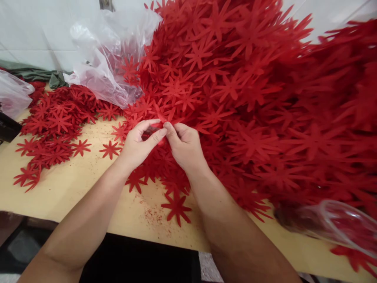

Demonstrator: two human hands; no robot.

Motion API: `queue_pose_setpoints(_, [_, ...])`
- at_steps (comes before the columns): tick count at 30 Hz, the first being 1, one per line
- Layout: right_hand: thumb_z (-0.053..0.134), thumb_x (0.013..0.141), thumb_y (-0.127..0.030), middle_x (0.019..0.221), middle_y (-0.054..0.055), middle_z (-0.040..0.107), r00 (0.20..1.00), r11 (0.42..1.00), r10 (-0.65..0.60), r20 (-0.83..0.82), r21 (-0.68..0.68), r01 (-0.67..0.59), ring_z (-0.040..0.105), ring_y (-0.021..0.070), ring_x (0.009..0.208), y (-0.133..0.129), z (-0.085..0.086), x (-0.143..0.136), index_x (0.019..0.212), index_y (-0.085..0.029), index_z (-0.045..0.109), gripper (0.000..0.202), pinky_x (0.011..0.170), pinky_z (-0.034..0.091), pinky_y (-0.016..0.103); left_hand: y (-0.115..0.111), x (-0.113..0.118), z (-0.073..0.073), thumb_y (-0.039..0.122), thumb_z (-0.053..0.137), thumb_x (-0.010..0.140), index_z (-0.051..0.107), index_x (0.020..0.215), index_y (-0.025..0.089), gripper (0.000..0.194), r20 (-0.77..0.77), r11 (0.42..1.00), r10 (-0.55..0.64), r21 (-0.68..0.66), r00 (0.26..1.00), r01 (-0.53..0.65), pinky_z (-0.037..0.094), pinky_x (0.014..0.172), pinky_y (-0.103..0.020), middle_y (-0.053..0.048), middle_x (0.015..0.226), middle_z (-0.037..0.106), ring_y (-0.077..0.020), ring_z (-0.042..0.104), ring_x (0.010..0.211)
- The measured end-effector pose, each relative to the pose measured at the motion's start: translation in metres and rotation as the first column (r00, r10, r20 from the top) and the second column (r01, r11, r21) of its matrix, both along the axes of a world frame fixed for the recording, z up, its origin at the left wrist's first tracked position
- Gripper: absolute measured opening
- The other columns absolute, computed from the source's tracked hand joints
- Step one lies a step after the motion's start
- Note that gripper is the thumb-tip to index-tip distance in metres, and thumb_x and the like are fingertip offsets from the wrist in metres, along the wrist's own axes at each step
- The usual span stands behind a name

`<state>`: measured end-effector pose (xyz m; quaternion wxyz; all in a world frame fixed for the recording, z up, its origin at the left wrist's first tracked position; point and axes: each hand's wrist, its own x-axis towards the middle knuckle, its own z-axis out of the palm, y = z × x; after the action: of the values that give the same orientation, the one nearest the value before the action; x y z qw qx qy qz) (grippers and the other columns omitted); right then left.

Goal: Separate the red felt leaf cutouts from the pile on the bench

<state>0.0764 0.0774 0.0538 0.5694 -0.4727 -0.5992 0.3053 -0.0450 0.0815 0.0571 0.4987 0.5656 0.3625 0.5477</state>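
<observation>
A red flower-shaped cutout (160,113) with narrow petals is pinched between my two hands, above the front of a big heap. My left hand (143,138) grips it from the left with thumb and fingers closed. From the right, my right hand (184,142) pinches it near its centre, its thumb close to the left thumb. Fingers cover much of the cutout. Behind and to the right rises the large heap of red flower cutouts (224,90). Single cutouts lie near my wrists, one of them a red flower (176,208) on the wooden table (126,214).
A smaller pile of red flowers (59,122) lies at left. Crumpled clear plastic bags (108,59) stand behind it by the white tiled wall (47,31). At front right a transparent plastic container (332,222) lies on its side. Reddish crumbs dot the table near its front edge.
</observation>
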Motion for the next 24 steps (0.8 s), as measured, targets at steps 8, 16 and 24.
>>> queue_pose_setpoints(8, [0.065,0.069,-0.051,0.083,0.001,0.065,0.96,0.962,0.274,-0.058,0.027,-0.273,0.059,0.0124,0.08,0.0,-0.004,-0.006,0.084,-0.02,0.057,0.035,0.079,0.05,0.029,0.006,-0.002,0.0,0.022,0.063,0.074,0.06,0.072,0.018,0.005,0.137,0.976,0.206,-0.104,0.969,-0.193,0.044,0.07,-0.019,0.004,0.07,0.06,-0.0055,0.052,0.066])
queue_pose_setpoints(16, [0.068,0.067,-0.043,0.068,-0.002,0.062,0.969,0.976,0.208,-0.133,-0.033,-0.214,0.055,0.0089,0.062,0.005,-0.006,0.002,0.074,-0.018,0.059,0.027,0.063,0.048,0.026,0.024,-0.022,0.0,0.023,0.061,0.076,0.057,0.073,0.02,0.006,0.246,0.924,0.367,-0.209,0.897,-0.32,0.037,0.052,-0.018,0.006,0.061,0.053,-0.0047,0.045,0.051])
queue_pose_setpoints(24, [0.062,0.062,-0.065,0.045,-0.005,0.041,0.994,0.994,0.064,-0.086,-0.081,-0.071,0.035,0.0045,0.043,0.002,0.001,0.004,0.05,-0.018,0.044,0.052,0.041,0.027,0.022,0.01,-0.007,0.004,0.023,0.064,0.075,0.061,0.075,0.019,0.004,0.206,0.966,0.208,-0.199,0.956,-0.167,0.044,0.065,-0.02,0.004,0.069,0.06,-0.0062,0.053,0.063])
